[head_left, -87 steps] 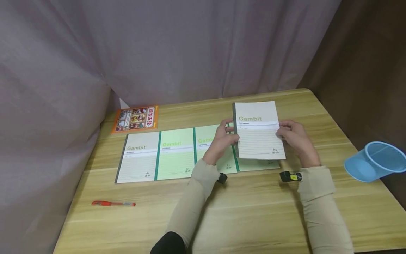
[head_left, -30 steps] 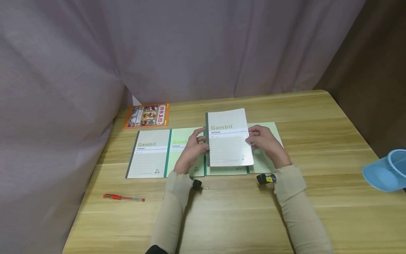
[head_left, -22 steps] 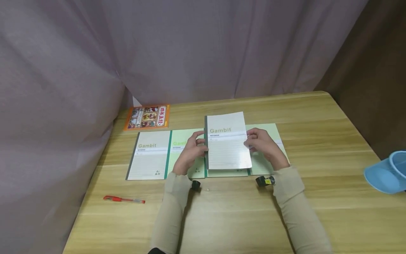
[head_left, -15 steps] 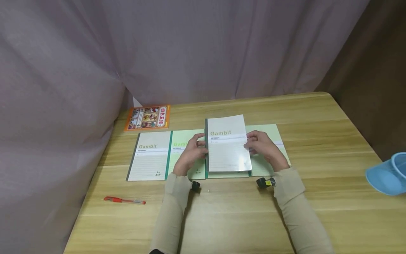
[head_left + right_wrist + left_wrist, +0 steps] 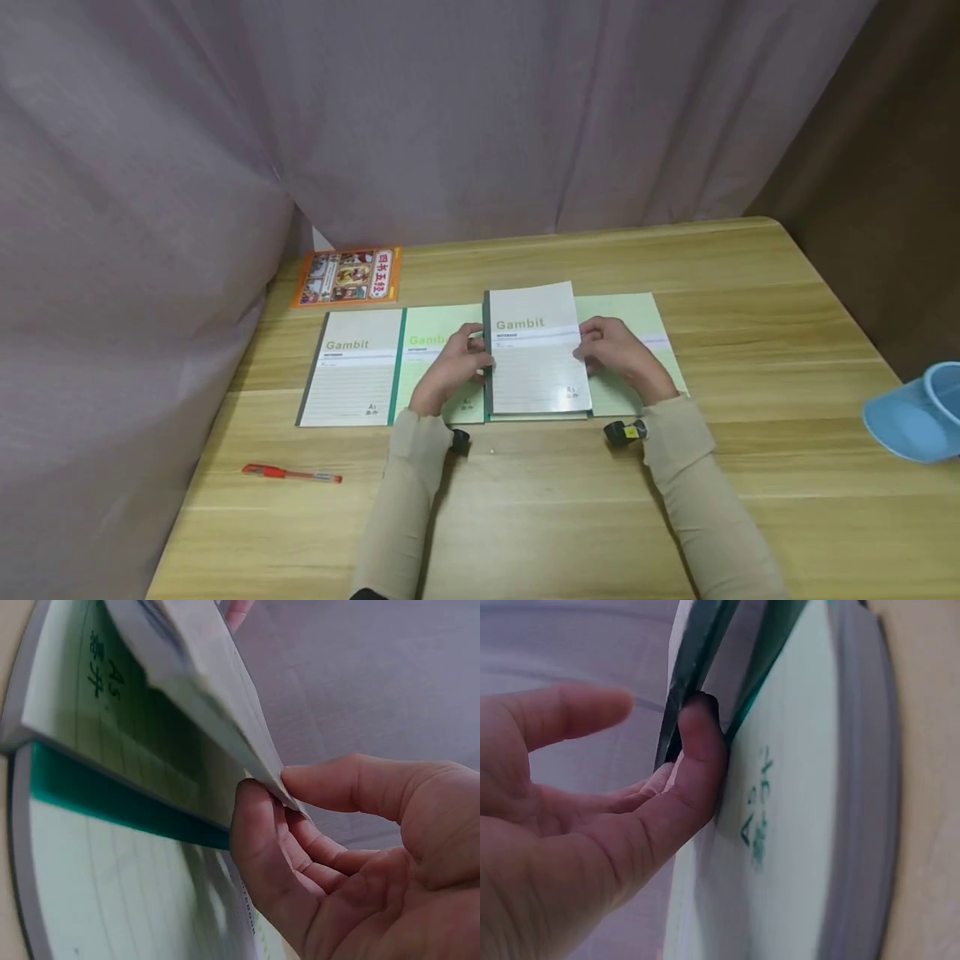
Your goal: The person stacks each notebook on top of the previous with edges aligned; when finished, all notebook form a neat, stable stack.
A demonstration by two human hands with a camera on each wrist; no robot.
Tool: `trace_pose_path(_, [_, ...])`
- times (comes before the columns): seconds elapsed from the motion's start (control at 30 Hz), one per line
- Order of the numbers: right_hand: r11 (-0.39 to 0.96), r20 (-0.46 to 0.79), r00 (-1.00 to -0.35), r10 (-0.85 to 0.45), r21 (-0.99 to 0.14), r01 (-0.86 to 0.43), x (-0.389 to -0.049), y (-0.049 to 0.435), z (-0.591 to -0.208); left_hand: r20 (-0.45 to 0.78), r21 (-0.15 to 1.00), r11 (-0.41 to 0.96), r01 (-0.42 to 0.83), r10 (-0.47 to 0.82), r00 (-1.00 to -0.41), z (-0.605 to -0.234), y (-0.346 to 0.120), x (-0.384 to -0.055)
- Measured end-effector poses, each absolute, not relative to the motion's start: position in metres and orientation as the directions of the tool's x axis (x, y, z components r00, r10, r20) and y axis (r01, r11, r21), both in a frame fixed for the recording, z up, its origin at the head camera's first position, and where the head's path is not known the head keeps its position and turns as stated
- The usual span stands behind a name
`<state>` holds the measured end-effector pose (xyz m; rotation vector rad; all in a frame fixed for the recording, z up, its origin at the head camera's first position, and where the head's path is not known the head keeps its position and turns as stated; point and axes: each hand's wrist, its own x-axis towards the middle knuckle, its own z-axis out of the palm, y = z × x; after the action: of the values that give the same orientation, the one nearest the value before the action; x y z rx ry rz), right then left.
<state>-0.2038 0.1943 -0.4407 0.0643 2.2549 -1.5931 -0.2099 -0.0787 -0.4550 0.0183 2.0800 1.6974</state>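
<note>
A white Gambit notebook with a dark grey spine [image 5: 536, 358] is held tilted just above a green-covered notebook, which it mostly hides. At its spine side, my left hand [image 5: 456, 367] holds the edge, one finger bent beneath the dark spine [image 5: 697, 652]. My right hand [image 5: 618, 354] pinches the opposite edge, thumb on the cover and fingers underneath. Below, in the right wrist view, the green notebook [image 5: 150, 742] overlaps the green spine of its neighbour. Other notebooks lie in the row: a white one [image 5: 352, 375] at the left end, a green one [image 5: 420, 375] beside it, another green one [image 5: 637, 387] at the right.
An orange illustrated book [image 5: 348, 277] lies at the table's back left. Nearer the front left is a red pen [image 5: 291, 474]. A blue cup-shaped container [image 5: 911, 417] lies on its side at the right edge. Curtains [image 5: 450, 125] hang behind the wooden table [image 5: 555, 517].
Both hands have carried the white notebook leftward along the row from above its right end, then lowered it toward the green notebook. Both hands have kept hold of it.
</note>
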Motion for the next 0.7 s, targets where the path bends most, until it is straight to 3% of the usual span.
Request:
trace_pose_path(0.37, [0.416, -0.332, -0.919, -0.213, -0.882, 0.222, -0.2073, 0.1944, -0.4452, -0.273, 0.914, 0.373, -0.157, 0.281, -0.92, -0.4533, -0.0791, -0.2109])
trace_pose_path(0.7, [0.497, -0.338, -0.924, -0.177, -0.841, 0.212, -0.2064, 0.1924, -0.449, -0.224, 0.837, 0.539, -0.094, 0.181, -0.958, -0.4572, -0.0719, -0.2091])
